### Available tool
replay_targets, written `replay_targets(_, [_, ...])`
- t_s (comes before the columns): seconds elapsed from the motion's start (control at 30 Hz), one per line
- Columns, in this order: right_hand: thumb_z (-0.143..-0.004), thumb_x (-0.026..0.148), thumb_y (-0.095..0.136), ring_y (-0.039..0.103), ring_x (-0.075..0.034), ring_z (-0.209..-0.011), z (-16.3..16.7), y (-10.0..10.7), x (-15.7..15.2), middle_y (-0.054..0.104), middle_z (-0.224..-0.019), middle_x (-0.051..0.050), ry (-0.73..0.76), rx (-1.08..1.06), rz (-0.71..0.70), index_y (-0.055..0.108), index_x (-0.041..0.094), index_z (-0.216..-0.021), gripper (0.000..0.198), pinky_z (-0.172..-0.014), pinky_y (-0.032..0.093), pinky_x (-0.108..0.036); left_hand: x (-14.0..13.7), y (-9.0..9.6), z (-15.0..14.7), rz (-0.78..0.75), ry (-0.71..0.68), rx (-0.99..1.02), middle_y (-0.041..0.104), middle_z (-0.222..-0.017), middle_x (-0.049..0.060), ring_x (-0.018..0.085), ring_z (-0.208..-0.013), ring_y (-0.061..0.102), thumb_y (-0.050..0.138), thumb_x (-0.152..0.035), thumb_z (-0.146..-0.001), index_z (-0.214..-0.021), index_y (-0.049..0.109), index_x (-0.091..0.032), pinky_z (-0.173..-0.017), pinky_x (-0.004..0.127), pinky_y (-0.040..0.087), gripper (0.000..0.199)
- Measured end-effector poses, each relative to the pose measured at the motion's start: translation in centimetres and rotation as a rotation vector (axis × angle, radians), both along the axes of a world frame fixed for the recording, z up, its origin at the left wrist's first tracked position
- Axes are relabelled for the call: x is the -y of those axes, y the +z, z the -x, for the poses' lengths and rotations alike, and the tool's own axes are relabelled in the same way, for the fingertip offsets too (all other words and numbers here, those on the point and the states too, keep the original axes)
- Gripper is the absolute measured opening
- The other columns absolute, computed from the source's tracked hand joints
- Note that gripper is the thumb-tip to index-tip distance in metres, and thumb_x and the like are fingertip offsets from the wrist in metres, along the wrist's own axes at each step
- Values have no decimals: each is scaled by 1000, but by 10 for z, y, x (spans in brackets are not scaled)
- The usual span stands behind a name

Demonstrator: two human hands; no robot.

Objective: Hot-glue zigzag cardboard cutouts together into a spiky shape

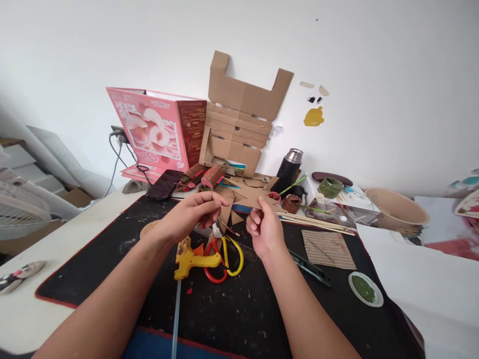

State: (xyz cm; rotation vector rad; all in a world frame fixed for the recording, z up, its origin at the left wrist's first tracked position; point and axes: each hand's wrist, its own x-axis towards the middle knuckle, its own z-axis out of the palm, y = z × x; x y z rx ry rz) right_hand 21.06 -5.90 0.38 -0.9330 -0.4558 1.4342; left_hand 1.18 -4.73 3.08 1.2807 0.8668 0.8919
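Note:
My left hand (200, 209) is closed in a pinch, its fingertips beside the left edge of a cut cardboard piece (249, 196). Whatever lies between those fingers is too small to make out. Opposite it, my right hand (266, 227) has its thumb and index finger closed on the lower right part of that cardboard, other fingers curled. Below the hands, scissors (235, 257) with red and yellow handles lie on the black mat (232, 314). A yellow glue gun (190, 259) rests left of them, a long translucent glue stick (176, 314) reaching toward me.
Behind stand a pink box (157, 129), a large cardboard sheet (239, 114) against the wall and a black thermos (289, 169). To the right are wooden sticks (318, 223), a utility knife (310, 269), corrugated cardboard (329, 249) and a lid with green paint (364, 289).

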Motion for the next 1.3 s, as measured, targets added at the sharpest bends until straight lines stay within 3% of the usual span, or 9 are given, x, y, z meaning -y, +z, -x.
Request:
replay_targets(0.23, [-85,45,73,30,-6,-36,0,-2,0,34,-45,12,25,-14,22,40,24,-63,45,-35,16,-20,-2,-3,0,-32,-5,-41,58,-65,-2,8,-52,44,76,-60,-89,-90,69,-16,-47,20,28,44])
replay_targets(0.43, [-85,44,74,31,-7,-35,3,-3,1,37,-45,12,7,-13,24,39,24,-66,44,-35,16,-19,3,-1,-4,-145,-11,-67,59,-67,-2,10,-54,48,73,-72,-87,-97,70,-17,-48,21,33,56])
replay_targets(0.57, [-86,46,75,31,-7,-35,5,-5,0,36,-45,12,11,28,11,36,25,-66,48,-35,15,-19,9,4,-9,-220,26,-57,54,-61,-4,10,-51,43,71,-77,-86,-91,64,-19,-47,21,31,59])
replay_targets(0.7, [-86,47,75,32,-6,-34,6,-5,0,36,-45,11,4,53,14,35,24,-64,51,-34,16,-19,13,9,-13,-316,62,-109,50,-64,-5,10,-55,44,75,-72,-85,-85,59,-20,-51,22,36,55])
replay_targets(0.9, [-85,52,76,32,-6,-34,8,-4,2,37,-45,10,11,80,-14,39,23,-60,53,-34,16,-19,13,0,-18,-421,104,-252,59,-78,-2,13,-67,51,76,-58,-90,-90,60,-20,-60,24,42,41])
replay_targets(1.3, [-88,44,70,35,-7,-33,8,-6,1,39,-43,9,-14,61,10,40,23,-58,47,-34,16,-20,12,0,-15,-574,153,-404,59,-73,-1,15,-68,52,65,-53,-98,-81,63,-19,-65,25,43,37])
